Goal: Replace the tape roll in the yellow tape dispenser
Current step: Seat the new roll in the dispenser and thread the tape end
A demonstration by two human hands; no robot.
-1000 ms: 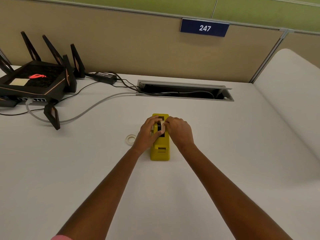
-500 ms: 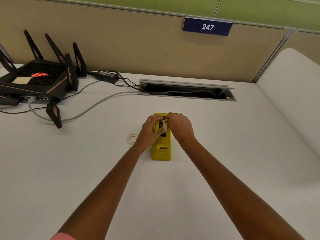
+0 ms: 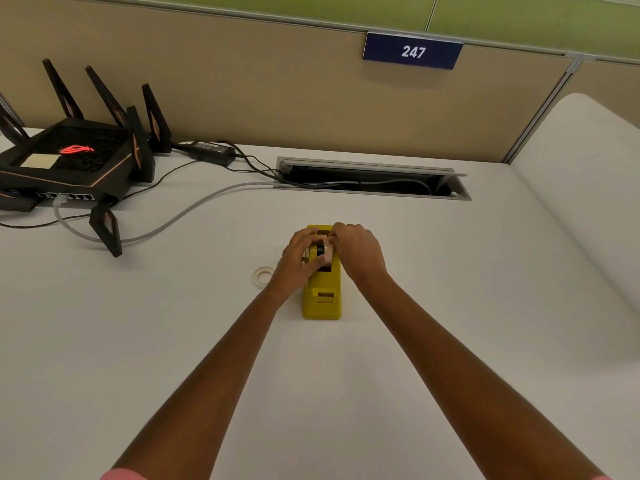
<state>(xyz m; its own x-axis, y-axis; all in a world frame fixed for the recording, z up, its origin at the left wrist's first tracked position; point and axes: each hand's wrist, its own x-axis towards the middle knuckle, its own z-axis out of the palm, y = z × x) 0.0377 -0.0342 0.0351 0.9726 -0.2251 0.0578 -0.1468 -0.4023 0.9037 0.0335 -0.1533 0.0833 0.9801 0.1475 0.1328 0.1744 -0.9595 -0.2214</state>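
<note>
where sign (image 3: 412, 51) reads "247", hands — dispenser (image 3: 322, 299)

Both hands (image 3: 329, 254) on tape roll (image 3: 325, 250), yellow dispenser (image 3: 322, 299)

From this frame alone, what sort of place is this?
Most likely an office cubicle desk: a fabric partition carrying a number plate, 247, a cable hatch set into the white desk, and a router.

A tape dispenser (image 3: 322, 296) stands mid-tabletop (image 3: 450, 306), a loose tape ring (image 3: 262, 274) just to its left; behind lie a cable tray (image 3: 372, 180) and, far left, a router (image 3: 69, 157).
</note>
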